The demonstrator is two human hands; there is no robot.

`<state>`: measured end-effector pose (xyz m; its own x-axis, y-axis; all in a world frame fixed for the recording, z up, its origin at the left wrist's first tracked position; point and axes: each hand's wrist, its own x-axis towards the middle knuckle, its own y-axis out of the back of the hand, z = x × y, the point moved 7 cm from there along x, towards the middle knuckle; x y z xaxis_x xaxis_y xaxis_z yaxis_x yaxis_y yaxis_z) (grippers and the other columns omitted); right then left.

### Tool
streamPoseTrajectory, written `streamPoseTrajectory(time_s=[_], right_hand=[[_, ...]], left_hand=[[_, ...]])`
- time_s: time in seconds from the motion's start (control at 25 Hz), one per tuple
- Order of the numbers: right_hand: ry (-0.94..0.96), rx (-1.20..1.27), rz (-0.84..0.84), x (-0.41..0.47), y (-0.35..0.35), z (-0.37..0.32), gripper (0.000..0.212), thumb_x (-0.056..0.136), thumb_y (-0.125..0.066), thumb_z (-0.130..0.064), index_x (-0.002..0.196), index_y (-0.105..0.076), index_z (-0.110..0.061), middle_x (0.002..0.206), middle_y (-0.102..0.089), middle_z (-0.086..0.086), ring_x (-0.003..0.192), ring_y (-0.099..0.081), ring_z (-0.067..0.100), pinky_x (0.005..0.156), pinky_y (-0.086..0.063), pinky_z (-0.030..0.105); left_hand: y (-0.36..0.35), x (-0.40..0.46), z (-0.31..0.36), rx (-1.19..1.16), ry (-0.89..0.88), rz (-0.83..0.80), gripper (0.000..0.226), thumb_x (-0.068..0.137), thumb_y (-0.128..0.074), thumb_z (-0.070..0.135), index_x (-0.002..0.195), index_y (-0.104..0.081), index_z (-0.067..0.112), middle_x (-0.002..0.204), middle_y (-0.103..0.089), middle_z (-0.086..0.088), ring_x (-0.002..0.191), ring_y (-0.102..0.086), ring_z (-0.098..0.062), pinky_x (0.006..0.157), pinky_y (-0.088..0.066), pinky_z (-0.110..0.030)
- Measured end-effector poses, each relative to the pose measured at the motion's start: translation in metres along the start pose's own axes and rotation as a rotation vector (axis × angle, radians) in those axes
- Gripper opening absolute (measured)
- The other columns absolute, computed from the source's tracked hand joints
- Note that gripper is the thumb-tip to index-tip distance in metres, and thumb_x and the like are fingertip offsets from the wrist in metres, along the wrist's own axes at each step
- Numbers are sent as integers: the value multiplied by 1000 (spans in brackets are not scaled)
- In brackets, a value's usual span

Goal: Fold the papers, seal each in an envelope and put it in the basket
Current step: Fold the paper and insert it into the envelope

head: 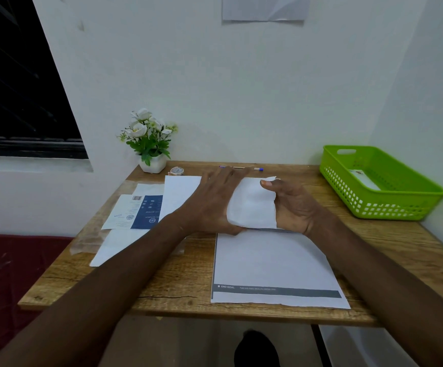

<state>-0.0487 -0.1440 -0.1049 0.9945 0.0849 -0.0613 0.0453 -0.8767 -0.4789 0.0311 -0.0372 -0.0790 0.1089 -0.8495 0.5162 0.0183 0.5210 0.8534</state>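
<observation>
A folded white paper (250,205) is held just above the wooden table (188,260), between both hands. My right hand (294,205) grips its right side, thumb curled over the top edge. My left hand (215,202) lies along its left side with fingers stretched out and the thumb under the lower edge. A white sheet with a grey "END GOAL" band (273,268) lies below the hands. More white sheets (180,192) and a blue and white printed envelope (135,213) lie to the left. The green basket (379,181) stands at the right with a white item inside.
A small white pot of white flowers (150,144) stands at the table's back left, a tape roll (176,170) beside it. A pen (241,168) lies along the back edge. The wall runs close behind and to the right. A dark window is at the left.
</observation>
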Motion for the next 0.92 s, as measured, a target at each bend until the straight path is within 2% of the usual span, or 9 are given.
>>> streamPoseTrajectory(time_s=[0.2, 0.48, 0.72, 0.92], right_hand=[[-14, 15, -15, 0, -4, 2, 68, 60, -95, -32, 120, -75, -8, 128, -70, 15, 118, -68, 31, 96, -57, 45], [4, 33, 5, -1, -7, 8, 71, 47, -99, -32, 111, -79, -8, 115, -75, 16, 103, -74, 30, 81, -61, 39], [6, 31, -26, 0, -10, 10, 60, 54, -96, -33, 107, -80, -9, 110, -77, 13, 102, -75, 28, 83, -60, 39], [66, 58, -8, -2, -7, 3, 69, 51, -96, -36, 112, -78, -9, 115, -75, 14, 106, -73, 32, 87, -59, 44]], left_hand=[[0, 1, 5, 5, -42, 30, 114, 61, -83, 56, 155, -30, 21, 147, -38, 8, 134, -40, -18, 109, -35, -44], [6, 2, 17, -30, -87, 93, 106, 65, -81, 53, 153, -33, 21, 145, -43, 6, 130, -45, -19, 107, -38, -47], [-2, 3, 17, -39, -63, -3, 112, 65, -82, 60, 156, -31, 19, 149, -41, 4, 135, -38, -15, 110, -35, -42], [7, 2, 5, 127, -38, -46, 118, 60, -75, 71, 156, -25, 26, 142, -43, 2, 129, -42, -20, 106, -34, -47]])
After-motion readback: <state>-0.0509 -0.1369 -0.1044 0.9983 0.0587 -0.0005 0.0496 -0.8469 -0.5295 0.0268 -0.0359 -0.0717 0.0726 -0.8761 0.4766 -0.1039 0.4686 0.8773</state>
